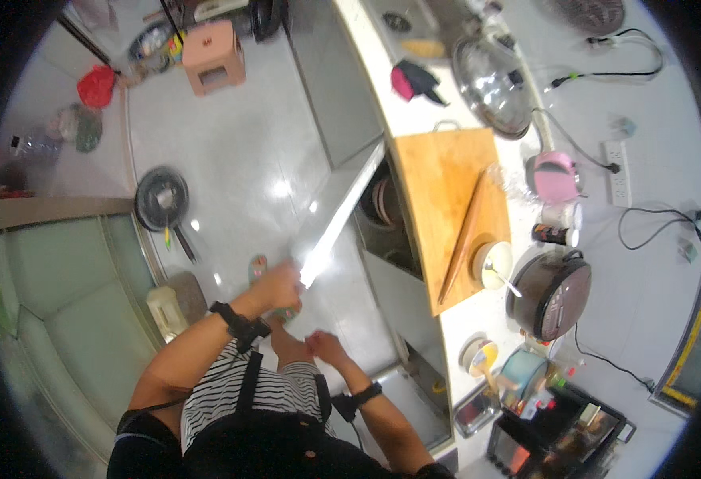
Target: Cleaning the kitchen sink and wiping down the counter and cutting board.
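My left hand point(277, 286) grips the free end of an open lower cabinet door point(341, 218), whose bright top edge slants from the counter out over the floor. Inside the open cabinet point(386, 239), round dark cookware point(380, 200) shows in part. My right hand point(325, 347) hangs in front of my striped shorts, fingers curled; whether anything is inside them cannot be seen. Above the cabinet, a wooden cutting board point(440, 179) lies on the counter. On it rest a tapered wooden rolling pin point(464, 239) and a white bowl point(486, 263) with a spoon.
Along the counter stand a metal lid point(488, 87), a pink appliance point(554, 176), a dark rice cooker point(545, 296), a metal tray point(476, 414) and a black rack point(542, 428). A frying pan point(162, 197), a plastic jug point(166, 308) and a pink stool point(213, 54) are on the floor.
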